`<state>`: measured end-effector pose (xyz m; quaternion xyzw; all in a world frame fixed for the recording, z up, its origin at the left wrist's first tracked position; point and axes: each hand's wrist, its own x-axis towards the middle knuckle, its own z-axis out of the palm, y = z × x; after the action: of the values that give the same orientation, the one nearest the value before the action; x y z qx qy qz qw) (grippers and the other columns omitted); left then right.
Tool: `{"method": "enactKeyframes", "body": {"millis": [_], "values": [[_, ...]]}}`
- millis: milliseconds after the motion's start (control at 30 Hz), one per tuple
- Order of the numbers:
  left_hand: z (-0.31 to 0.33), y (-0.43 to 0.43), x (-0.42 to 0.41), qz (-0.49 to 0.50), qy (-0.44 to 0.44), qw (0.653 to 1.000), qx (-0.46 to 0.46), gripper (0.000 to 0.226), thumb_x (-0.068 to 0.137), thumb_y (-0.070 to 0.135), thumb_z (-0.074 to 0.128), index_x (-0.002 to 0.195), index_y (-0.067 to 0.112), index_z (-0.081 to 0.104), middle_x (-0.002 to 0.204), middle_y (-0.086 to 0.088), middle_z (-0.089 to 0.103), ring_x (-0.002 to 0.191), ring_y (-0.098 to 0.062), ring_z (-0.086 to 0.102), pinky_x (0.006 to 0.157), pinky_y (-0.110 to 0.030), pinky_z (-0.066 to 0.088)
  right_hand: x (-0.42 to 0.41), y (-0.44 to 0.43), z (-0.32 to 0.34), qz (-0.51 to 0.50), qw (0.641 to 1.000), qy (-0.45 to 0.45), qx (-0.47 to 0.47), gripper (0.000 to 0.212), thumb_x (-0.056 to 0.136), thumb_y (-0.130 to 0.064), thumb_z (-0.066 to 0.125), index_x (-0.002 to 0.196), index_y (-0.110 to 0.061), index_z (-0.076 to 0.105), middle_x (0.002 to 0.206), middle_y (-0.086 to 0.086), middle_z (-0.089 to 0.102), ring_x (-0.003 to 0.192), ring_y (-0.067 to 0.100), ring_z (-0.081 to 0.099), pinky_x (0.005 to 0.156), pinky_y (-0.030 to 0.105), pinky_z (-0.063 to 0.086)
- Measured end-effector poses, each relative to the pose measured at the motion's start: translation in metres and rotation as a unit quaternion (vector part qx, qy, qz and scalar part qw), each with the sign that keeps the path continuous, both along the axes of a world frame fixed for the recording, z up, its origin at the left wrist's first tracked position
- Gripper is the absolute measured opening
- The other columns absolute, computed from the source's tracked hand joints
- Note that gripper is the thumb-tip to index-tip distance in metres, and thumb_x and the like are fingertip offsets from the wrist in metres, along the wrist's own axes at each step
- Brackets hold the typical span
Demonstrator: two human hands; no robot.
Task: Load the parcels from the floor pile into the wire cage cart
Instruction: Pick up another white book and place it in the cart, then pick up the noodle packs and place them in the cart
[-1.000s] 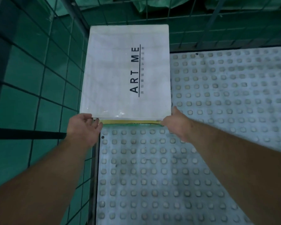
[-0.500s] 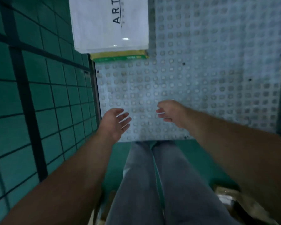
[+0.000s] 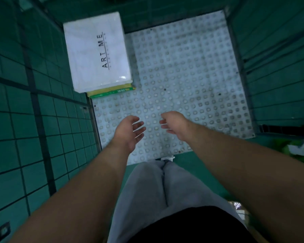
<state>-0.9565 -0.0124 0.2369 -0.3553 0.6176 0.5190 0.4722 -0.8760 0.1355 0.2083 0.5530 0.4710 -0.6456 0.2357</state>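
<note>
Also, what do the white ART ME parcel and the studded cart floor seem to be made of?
White ART ME parcel: probably card under glossy plastic wrap, judging by glare at its near corner. Studded cart floor: likely moulded plastic, matt pale grey, with regular raised studs.

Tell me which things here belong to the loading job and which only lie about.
Job: white ART ME parcel, yellow-green parcel under it, studded cart floor, wire cage wall, blurred green heap (perhaps the pile).
Lying about: black strap, dark clip on the wire.
</note>
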Motion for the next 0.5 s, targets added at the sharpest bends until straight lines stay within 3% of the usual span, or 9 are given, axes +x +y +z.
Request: {"method": "enactKeyframes", "body": {"millis": [133, 267, 500], "values": [[0.029, 0.034, -0.004, -0.035, 0.031, 0.998, 0.035, 0.03, 0.097, 0.029, 0.056, 0.119, 0.012, 0.067, 0.111, -0.005, 0.072, 0.096, -0.023, 0.069, 0.082, -0.034, 0.052, 0.004, 0.009, 0.029, -0.052, 0.998, 0.034, 0.017, 0.025, 0.106, -0.026, 0.047, 0.125, -0.014, 0.058, 0.104, 0.001, 0.066, 0.091, 0.015, 0.063, 0.081, 0.029, 0.046], [0.051, 0.053, 0.017, -0.088, 0.021, 0.994, 0.058, 0.027, 0.096, 0.03, 0.057, 0.115, 0.013, 0.067, 0.107, -0.005, 0.072, 0.094, -0.024, 0.069, 0.08, -0.034, 0.051, 0.038, 0.013, 0.054, -0.118, 0.992, 0.035, 0.029, 0.028, 0.106, -0.026, 0.047, 0.128, -0.013, 0.057, 0.103, 0.0, 0.067, 0.092, 0.015, 0.063, 0.073, 0.026, 0.046], [0.055, 0.048, 0.091, -0.286, 0.001, 0.956, 0.069, 0.023, 0.096, 0.031, 0.056, 0.108, 0.014, 0.067, 0.103, -0.005, 0.071, 0.088, -0.023, 0.067, 0.074, -0.034, 0.049, 0.153, -0.018, 0.084, -0.285, 0.956, 0.037, 0.059, 0.025, 0.104, -0.026, 0.05, 0.125, -0.015, 0.057, 0.117, 0.005, 0.069, 0.101, 0.019, 0.065, 0.081, 0.029, 0.05]]}}
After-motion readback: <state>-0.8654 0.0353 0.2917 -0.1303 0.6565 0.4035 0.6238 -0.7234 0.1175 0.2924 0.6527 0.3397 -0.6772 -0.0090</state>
